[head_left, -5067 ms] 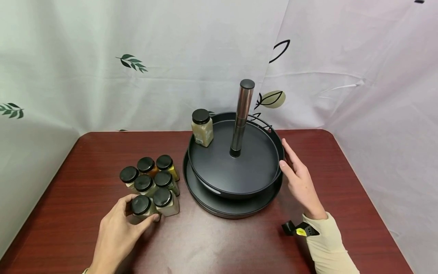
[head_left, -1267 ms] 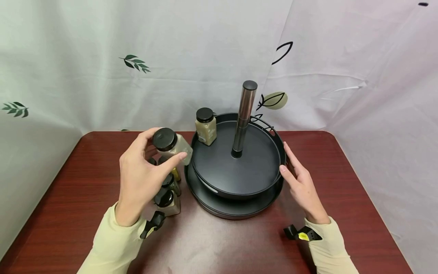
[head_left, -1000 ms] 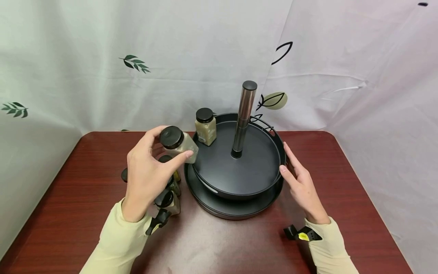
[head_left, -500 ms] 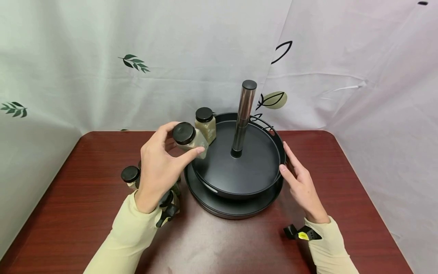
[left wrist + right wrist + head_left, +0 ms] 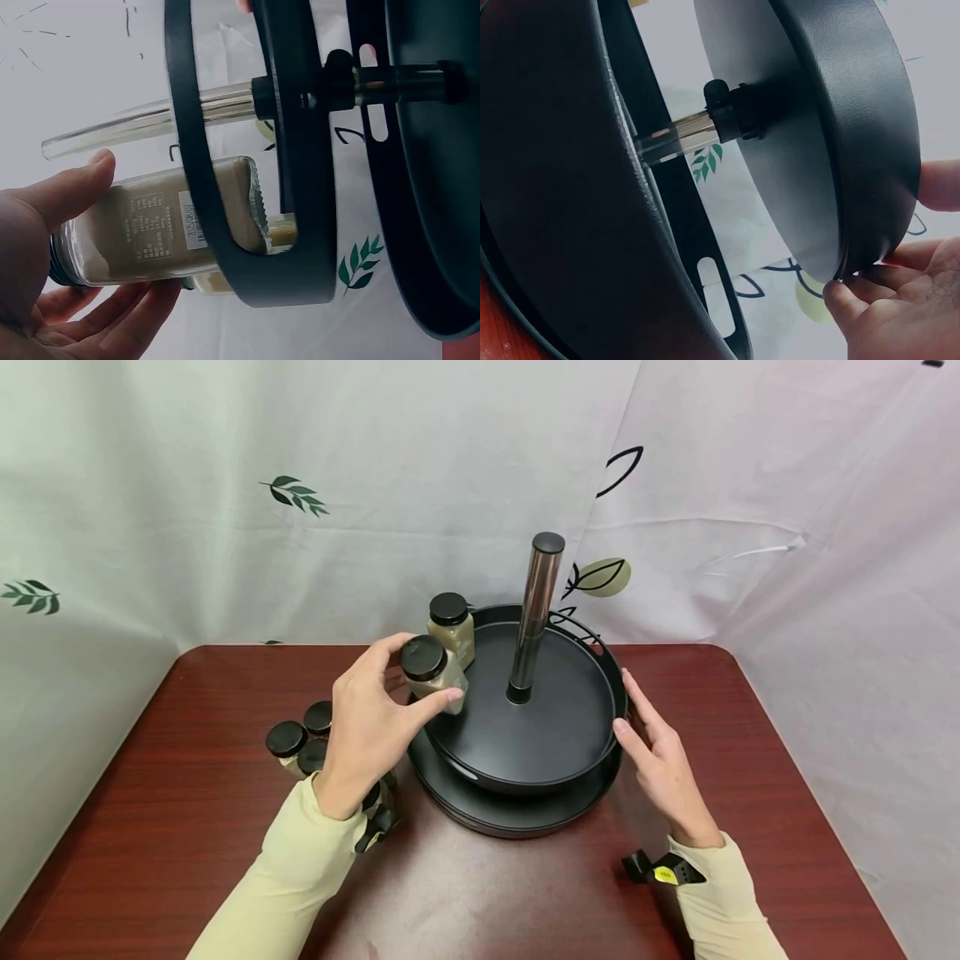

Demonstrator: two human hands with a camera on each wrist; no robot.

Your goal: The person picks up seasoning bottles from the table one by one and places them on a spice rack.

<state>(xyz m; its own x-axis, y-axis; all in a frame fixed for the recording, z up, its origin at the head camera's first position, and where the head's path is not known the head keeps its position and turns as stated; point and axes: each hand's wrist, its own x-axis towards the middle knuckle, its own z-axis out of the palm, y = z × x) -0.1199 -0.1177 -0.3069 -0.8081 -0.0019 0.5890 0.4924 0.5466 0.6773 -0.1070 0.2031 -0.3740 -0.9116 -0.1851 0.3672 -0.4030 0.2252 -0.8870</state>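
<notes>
On my head feed the left hand pinches a jar of pale powder between thumb and fingers. The jar tilts slightly over the left side of the upper tray. My left wrist feed shows its base behind the tray's handle, close to the floor; I cannot tell whether they touch. Just beyond it, a second jar stands upright on that tray. I have the right hand against the right side of the same tray, thumb and fingers spread apart on its outer wall. A post rises from the middle; the lower tray sits beneath. Left of that, more jars, partly hidden by the left arm, stand on the table.
</notes>
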